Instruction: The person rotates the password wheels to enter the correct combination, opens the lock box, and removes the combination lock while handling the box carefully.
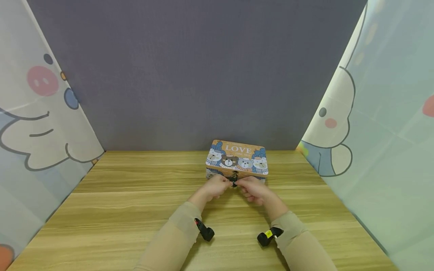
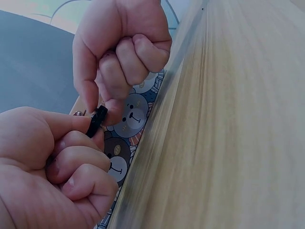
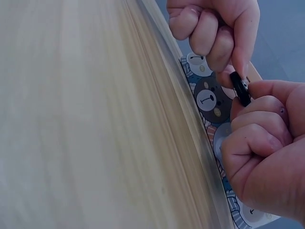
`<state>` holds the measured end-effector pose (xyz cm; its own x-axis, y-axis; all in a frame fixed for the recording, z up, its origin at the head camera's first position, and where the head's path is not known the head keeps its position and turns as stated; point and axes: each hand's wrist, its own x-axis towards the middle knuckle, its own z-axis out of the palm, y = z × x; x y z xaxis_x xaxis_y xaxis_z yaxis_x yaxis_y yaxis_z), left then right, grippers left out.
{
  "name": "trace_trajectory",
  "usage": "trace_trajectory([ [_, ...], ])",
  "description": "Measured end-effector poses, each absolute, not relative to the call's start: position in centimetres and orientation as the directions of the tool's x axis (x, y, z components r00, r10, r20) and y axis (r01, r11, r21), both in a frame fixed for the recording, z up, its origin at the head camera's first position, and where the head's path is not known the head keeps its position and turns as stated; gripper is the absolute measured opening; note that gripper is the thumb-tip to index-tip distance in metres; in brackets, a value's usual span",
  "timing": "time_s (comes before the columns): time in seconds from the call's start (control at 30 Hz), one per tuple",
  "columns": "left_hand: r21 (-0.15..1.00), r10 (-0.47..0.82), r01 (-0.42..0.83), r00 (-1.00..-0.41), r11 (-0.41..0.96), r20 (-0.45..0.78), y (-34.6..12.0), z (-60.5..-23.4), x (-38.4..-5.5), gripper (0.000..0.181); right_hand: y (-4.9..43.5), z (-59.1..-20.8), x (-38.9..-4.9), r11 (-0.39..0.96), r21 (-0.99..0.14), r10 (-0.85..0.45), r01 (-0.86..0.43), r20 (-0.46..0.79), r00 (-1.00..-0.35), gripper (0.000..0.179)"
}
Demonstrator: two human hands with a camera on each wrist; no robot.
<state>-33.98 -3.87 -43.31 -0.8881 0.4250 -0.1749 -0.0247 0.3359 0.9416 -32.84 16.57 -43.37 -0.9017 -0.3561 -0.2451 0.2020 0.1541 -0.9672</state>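
Note:
A tin box (image 1: 237,158) with cartoon bears and the word LOVE on its lid sits at the back of the table, lid down. At its front is a metal clasp (image 1: 235,174), with a small black padlock (image 3: 240,89) by it. My left hand (image 1: 216,186) pinches one side of the padlock between thumb and forefinger, the other fingers curled in. From the opposite side my right hand (image 1: 254,189) pinches it the same way. The fingertips nearly meet and hide part of the lock. In the left wrist view the padlock (image 2: 97,121) shows as a short dark bar.
The wood-grain table (image 1: 142,210) spreads in front of and beside the box. Behind it stands a dark grey panel (image 1: 196,75). Curtains with cartoon animals hang at the left (image 1: 40,124) and right (image 1: 379,143). Each wrist carries a small black camera (image 1: 205,230).

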Motion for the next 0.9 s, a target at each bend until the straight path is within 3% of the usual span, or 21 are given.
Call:
trace_trajectory([
  [0.9, 0.958, 0.432, -0.022, -0.890, 0.286, -0.149, -3.55, -43.59, -34.08, 0.027, 16.15, -43.39, -32.94, 0.173, -0.960, -0.385, 0.219, -0.271, -0.882, 0.037],
])
